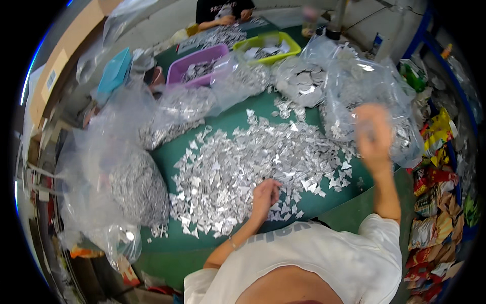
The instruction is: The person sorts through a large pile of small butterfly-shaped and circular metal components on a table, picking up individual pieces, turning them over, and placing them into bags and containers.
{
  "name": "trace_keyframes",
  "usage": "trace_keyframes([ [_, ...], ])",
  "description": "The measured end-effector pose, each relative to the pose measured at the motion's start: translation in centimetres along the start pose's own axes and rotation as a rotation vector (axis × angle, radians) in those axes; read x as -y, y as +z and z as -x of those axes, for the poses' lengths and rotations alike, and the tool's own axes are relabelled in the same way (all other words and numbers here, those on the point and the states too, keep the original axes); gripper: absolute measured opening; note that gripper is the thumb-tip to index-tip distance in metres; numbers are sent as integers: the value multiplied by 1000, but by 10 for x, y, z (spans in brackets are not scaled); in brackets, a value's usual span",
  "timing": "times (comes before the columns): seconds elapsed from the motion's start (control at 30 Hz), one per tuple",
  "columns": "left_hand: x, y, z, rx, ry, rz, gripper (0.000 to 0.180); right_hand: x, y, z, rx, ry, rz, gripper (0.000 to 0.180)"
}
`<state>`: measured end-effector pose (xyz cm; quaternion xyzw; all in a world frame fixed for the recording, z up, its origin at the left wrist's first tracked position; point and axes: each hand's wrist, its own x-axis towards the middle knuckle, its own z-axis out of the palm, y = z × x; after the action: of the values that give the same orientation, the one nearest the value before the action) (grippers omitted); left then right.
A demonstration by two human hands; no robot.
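Observation:
A broad, loose pile of small flat silver metal pieces, many of them star-like or triangular, covers the green table. My left hand rests at the near edge of this pile, its fingers curled together; what they hold, if anything, is too small to make out. Smeared by motion, my right hand hangs over the clear plastic bag of silver pieces at the right. Its fingers cannot be read. Beside that bag sits another clear bag with round silver discs.
On the left stands a large clear bag full of silver pieces. At the back are a purple bin, a yellow-green bin and a blue bin. A co-worker sits opposite. Colourful packets hang at the right.

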<state>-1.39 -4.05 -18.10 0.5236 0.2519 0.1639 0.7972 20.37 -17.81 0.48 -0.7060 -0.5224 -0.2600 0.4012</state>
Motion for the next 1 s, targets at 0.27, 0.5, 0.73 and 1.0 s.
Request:
trace_keyframes([
  [0.27,6,2,13,44,-23,-135,28,24,167,105,734,-103,-140,52],
  [0.5,5,-14,15,-33,-10,-97,27,-8,160,107,530,-50,-50,29],
  [0.73,-2,-15,22,-57,15,-93,27,-11,149,99,376,178,143,36],
  [1.0,-7,-9,26,-29,35,-151,25,31,203,87,541,88,73,19],
])
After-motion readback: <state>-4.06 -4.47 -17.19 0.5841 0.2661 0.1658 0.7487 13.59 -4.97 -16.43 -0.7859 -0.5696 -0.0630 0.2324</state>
